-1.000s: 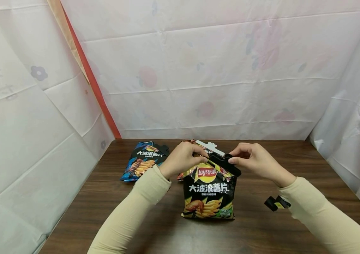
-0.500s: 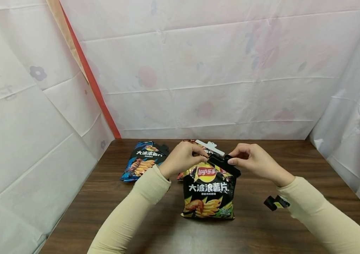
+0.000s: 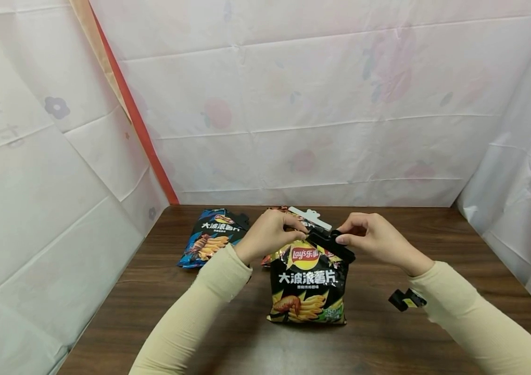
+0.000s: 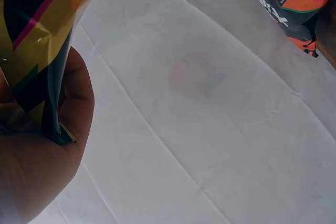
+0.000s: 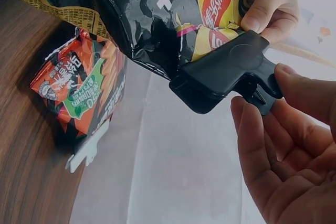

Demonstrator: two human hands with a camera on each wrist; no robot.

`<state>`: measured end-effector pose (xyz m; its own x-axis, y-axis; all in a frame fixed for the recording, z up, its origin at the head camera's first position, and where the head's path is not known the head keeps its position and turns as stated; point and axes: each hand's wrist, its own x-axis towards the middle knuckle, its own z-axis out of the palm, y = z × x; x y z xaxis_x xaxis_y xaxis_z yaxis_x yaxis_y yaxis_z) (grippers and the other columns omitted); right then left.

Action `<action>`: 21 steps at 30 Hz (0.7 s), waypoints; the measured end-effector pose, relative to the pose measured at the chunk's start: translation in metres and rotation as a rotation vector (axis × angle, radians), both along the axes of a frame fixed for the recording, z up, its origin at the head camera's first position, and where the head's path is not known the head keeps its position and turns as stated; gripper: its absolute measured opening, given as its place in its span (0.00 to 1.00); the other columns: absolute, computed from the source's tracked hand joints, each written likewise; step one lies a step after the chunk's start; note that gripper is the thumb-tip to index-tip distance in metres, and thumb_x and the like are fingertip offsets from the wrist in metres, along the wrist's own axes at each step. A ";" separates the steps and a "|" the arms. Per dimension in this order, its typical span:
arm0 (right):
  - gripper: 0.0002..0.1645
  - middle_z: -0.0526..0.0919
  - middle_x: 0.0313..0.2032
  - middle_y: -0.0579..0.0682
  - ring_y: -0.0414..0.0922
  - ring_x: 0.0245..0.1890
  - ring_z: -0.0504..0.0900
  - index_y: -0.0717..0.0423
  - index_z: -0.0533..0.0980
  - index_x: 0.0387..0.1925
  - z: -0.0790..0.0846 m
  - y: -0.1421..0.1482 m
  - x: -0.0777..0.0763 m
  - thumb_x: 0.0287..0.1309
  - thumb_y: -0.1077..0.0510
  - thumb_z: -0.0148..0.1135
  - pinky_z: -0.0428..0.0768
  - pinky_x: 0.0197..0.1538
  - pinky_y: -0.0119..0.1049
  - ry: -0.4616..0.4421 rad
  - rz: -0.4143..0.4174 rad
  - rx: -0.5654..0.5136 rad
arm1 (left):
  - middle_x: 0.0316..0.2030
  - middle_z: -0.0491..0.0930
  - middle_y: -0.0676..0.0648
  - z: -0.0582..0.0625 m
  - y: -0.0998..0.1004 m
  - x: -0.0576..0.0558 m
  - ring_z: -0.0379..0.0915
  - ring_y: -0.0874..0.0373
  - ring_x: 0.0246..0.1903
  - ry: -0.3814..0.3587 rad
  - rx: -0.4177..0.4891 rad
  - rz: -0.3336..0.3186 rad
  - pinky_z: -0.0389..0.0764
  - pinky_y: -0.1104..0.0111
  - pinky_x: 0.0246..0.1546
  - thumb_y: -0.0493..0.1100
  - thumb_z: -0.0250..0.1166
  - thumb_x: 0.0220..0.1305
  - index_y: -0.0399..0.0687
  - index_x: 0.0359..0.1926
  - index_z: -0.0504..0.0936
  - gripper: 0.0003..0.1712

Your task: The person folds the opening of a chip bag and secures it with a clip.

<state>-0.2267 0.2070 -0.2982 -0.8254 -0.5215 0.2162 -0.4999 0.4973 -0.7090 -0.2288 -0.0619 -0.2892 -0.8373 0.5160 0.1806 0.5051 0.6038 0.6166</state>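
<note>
A black and yellow chip bag (image 3: 310,291) stands upright on the table, its top edge in a black clip (image 3: 333,246). My left hand (image 3: 269,234) pinches the bag's top left corner between thumb and fingers; the left wrist view shows the corner of the chip bag (image 4: 39,40) inside the curled fingers. With thumb and fingers my right hand (image 3: 378,239) pinches the handles of the clip. In the right wrist view the clip (image 5: 226,69) lies across the folded bag top, its jaws over the foil, with my right hand (image 5: 294,145) at its handles.
A blue chip bag (image 3: 209,237) with a black clip (image 3: 241,221) lies at the back left of the wooden table (image 3: 401,338). Behind the black bag is an orange chip bag (image 5: 79,85) with a white clip (image 3: 310,216). Pale printed sheets (image 3: 321,104) wall the table's back and sides.
The black clip's near edge has dropped slightly over the bag's top since one second ago, and my right fingers have shifted a little with it. The left hand and the bag have stayed put.
</note>
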 end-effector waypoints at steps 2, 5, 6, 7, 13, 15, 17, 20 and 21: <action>0.05 0.85 0.32 0.46 0.41 0.27 0.81 0.51 0.83 0.37 0.000 0.000 0.000 0.60 0.55 0.67 0.76 0.30 0.32 0.000 0.001 0.003 | 0.41 0.87 0.51 0.000 0.000 0.000 0.72 0.65 0.18 -0.001 0.000 -0.002 0.67 0.73 0.22 0.43 0.67 0.64 0.52 0.40 0.90 0.07; 0.04 0.85 0.32 0.45 0.46 0.27 0.81 0.50 0.83 0.37 0.000 -0.001 0.001 0.60 0.56 0.68 0.75 0.30 0.32 0.000 0.001 0.007 | 0.41 0.87 0.51 -0.001 0.000 0.000 0.70 0.63 0.15 0.001 0.001 -0.002 0.66 0.73 0.21 0.43 0.67 0.64 0.52 0.40 0.90 0.07; 0.04 0.85 0.32 0.45 0.46 0.27 0.81 0.50 0.83 0.37 0.000 -0.001 0.001 0.60 0.56 0.68 0.75 0.30 0.32 -0.002 0.001 0.008 | 0.41 0.87 0.51 -0.001 0.000 0.000 0.70 0.63 0.16 0.004 0.002 -0.004 0.66 0.73 0.21 0.43 0.67 0.64 0.52 0.40 0.90 0.07; 0.04 0.85 0.32 0.45 0.47 0.27 0.81 0.50 0.83 0.37 -0.001 -0.001 0.001 0.60 0.56 0.68 0.75 0.30 0.32 -0.003 0.001 0.008 | 0.41 0.87 0.51 -0.002 0.000 0.000 0.70 0.63 0.15 0.007 0.003 -0.006 0.66 0.73 0.21 0.43 0.67 0.64 0.53 0.40 0.90 0.07; 0.04 0.86 0.32 0.46 0.38 0.26 0.80 0.50 0.83 0.37 -0.003 -0.001 0.002 0.59 0.58 0.68 0.76 0.29 0.32 -0.021 0.006 0.000 | 0.40 0.87 0.52 -0.001 0.001 0.000 0.69 0.64 0.15 0.029 0.003 -0.015 0.67 0.73 0.22 0.44 0.67 0.64 0.53 0.39 0.90 0.06; 0.04 0.86 0.32 0.46 0.35 0.26 0.80 0.50 0.83 0.37 -0.004 -0.002 0.002 0.60 0.57 0.68 0.76 0.30 0.32 -0.024 0.008 -0.004 | 0.40 0.87 0.52 0.000 0.002 0.001 0.71 0.65 0.17 0.029 0.003 -0.015 0.68 0.73 0.23 0.44 0.67 0.64 0.53 0.39 0.90 0.06; 0.04 0.86 0.33 0.46 0.34 0.26 0.80 0.51 0.83 0.37 -0.004 -0.002 0.002 0.60 0.57 0.68 0.77 0.30 0.32 -0.028 0.010 -0.007 | 0.39 0.87 0.52 0.001 0.002 0.001 0.71 0.65 0.18 0.027 0.003 -0.016 0.68 0.73 0.23 0.44 0.67 0.64 0.53 0.39 0.90 0.06; 0.05 0.86 0.33 0.47 0.34 0.27 0.80 0.51 0.83 0.37 -0.004 -0.002 0.001 0.61 0.56 0.67 0.77 0.31 0.32 -0.033 0.013 -0.008 | 0.39 0.87 0.52 0.001 0.002 0.001 0.70 0.64 0.16 0.021 0.005 -0.017 0.68 0.73 0.22 0.43 0.67 0.64 0.53 0.39 0.90 0.06; 0.05 0.86 0.33 0.47 0.34 0.27 0.80 0.51 0.83 0.37 -0.004 -0.002 0.001 0.61 0.56 0.67 0.77 0.31 0.32 -0.034 0.014 -0.008 | 0.40 0.87 0.52 0.001 0.002 0.001 0.69 0.63 0.15 0.017 0.005 -0.017 0.67 0.73 0.22 0.43 0.67 0.64 0.53 0.39 0.90 0.06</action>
<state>-0.2257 0.2053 -0.3020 -0.8251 -0.5313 0.1919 -0.4819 0.4849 -0.7298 -0.2277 -0.0595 -0.2878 -0.8254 0.5288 0.1978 0.5257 0.5920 0.6109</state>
